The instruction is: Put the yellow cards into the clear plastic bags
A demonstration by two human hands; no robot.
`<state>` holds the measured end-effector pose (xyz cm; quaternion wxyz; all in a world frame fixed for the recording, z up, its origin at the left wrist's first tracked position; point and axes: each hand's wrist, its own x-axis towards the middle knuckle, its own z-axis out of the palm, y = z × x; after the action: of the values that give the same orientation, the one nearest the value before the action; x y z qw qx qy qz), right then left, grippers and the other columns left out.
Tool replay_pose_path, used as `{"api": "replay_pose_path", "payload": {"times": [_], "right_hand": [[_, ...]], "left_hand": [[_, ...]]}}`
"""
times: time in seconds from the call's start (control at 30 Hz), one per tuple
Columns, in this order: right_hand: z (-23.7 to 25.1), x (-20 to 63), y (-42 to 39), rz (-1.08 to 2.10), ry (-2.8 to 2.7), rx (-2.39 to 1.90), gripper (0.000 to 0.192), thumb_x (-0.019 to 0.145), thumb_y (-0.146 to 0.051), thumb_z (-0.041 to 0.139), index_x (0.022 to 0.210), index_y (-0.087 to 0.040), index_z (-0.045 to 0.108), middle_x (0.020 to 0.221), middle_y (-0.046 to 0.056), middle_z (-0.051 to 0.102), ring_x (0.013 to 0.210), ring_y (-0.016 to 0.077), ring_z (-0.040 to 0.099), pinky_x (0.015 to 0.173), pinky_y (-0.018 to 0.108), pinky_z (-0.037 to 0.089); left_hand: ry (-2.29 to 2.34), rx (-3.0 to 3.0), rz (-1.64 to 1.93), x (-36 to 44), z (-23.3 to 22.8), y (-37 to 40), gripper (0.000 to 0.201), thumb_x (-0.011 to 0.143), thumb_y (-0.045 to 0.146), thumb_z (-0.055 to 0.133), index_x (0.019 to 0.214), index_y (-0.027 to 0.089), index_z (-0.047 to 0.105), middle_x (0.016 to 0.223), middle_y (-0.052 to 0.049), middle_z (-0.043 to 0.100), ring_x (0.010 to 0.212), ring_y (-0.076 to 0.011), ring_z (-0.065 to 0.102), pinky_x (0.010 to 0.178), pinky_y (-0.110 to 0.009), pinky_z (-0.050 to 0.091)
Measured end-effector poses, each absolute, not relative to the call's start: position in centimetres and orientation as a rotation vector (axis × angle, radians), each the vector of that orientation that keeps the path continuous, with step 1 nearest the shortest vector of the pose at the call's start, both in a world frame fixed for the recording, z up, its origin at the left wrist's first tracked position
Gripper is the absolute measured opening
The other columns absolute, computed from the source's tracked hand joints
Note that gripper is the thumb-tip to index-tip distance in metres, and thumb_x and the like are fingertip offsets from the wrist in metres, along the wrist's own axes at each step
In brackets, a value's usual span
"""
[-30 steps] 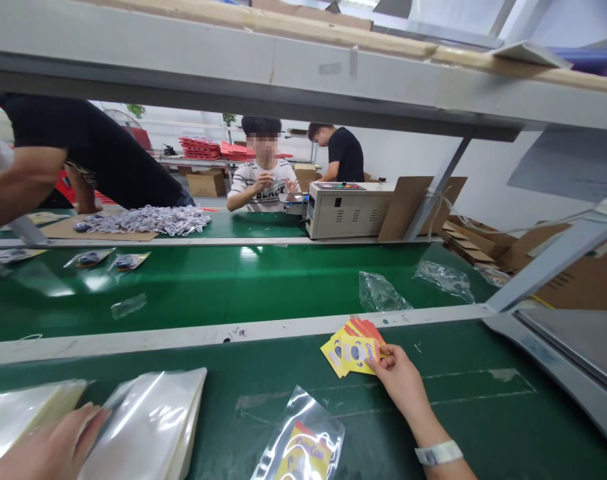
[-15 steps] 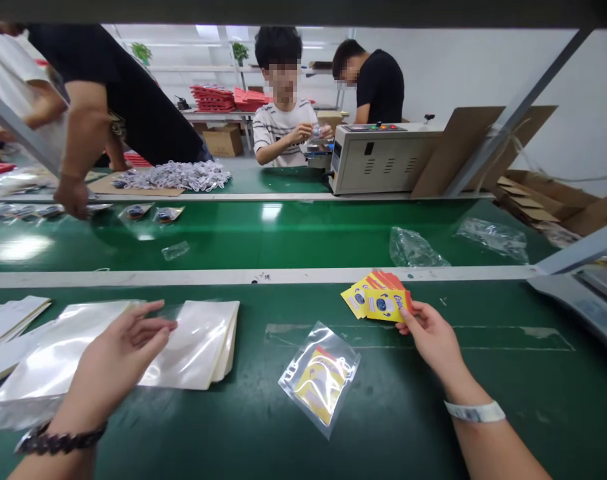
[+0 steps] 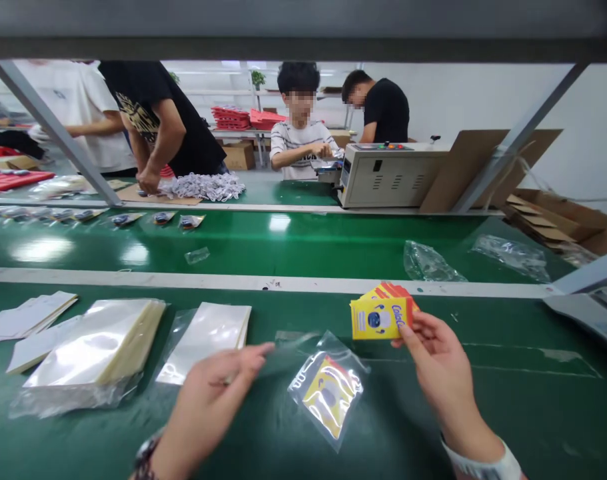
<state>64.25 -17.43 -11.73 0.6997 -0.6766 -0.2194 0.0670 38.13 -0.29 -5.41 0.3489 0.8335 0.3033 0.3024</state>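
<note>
My right hand (image 3: 446,377) holds a fanned stack of yellow cards (image 3: 380,315) upright above the green table (image 3: 508,413). My left hand (image 3: 210,397) pinches a thin clear bag (image 3: 290,345) that stretches to the right towards the cards. Between my hands, a clear bag with a yellow card inside (image 3: 330,390) lies flat on the table. Two stacks of clear bags lie to the left, a thick stack (image 3: 96,347) and a thinner one (image 3: 208,332) just beyond my left hand.
White sheets (image 3: 28,317) lie at the far left. Beyond a white rail runs a green conveyor belt (image 3: 293,247) carrying small packets (image 3: 158,218) and crumpled plastic (image 3: 428,263). A grey machine (image 3: 390,177), cardboard (image 3: 543,217) and several seated or standing co-workers are across it.
My left hand left the bag stacks and came right with a clear bag. My right hand raised the yellow cards and drew them closer. The view dropped and a co-worker shifted right.
</note>
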Motion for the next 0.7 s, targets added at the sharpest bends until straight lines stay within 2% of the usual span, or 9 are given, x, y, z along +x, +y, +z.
{"api": "replay_pose_path", "payload": {"times": [0.13,0.3,0.4,0.53,0.7], "right_hand": [[-10.4,60.9,-17.5,0.046,-0.63,-1.288,0.024,0.08,-0.034,0.074,0.096,-0.024,0.061,0.083,0.004,0.07,0.067,0.0156,0.069,0.055,0.023,0.058],[-9.4,59.1,-17.4,-0.026,-0.881,-1.128,0.011,0.088,-0.023,0.066,0.096,-0.027,0.059,0.078,0.002,0.066,0.066,0.0158,0.067,0.054,0.025,0.058],[-9.4,59.1,-17.1,-0.011,-1.075,-1.078,0.015,0.092,-0.017,0.058,0.103,-0.027,0.057,0.075,0.002,0.066,0.066,0.017,0.066,0.055,0.029,0.059],[-9.6,59.6,-17.1,-0.03,-1.361,-1.064,0.027,0.092,-0.008,0.051,0.112,-0.024,0.058,0.083,0.006,0.067,0.073,0.0193,0.067,0.061,0.034,0.059],[-8.5,59.8,-16.6,-0.029,-1.621,-1.106,0.036,0.09,-0.002,0.045,0.114,-0.025,0.056,0.082,0.004,0.066,0.072,0.0173,0.065,0.064,0.032,0.057]], "left_hand": [[0.638,2.033,0.801,39.4,-7.6,-3.1,0.018,0.072,0.017,0.071,0.073,0.033,0.08,0.075,0.002,0.082,0.07,-0.0171,0.078,0.068,-0.022,0.063],[0.675,2.007,0.92,39.7,-10.1,-4.3,0.018,0.065,0.024,0.08,0.08,0.033,0.08,0.073,0.002,0.081,0.065,-0.0175,0.076,0.064,-0.023,0.063],[0.645,2.051,0.984,39.5,-10.7,-4.1,0.021,0.065,0.028,0.082,0.085,0.033,0.079,0.076,0.002,0.081,0.066,-0.0165,0.076,0.064,-0.021,0.063],[0.585,2.127,0.985,38.9,-10.7,-3.6,0.03,0.064,0.028,0.083,0.093,0.034,0.077,0.083,0.003,0.082,0.071,-0.0152,0.077,0.067,-0.019,0.062],[0.566,2.158,0.982,38.4,-10.2,-3.2,0.025,0.067,0.027,0.082,0.091,0.032,0.076,0.082,0.002,0.082,0.072,-0.0158,0.077,0.069,-0.02,0.062]]}}
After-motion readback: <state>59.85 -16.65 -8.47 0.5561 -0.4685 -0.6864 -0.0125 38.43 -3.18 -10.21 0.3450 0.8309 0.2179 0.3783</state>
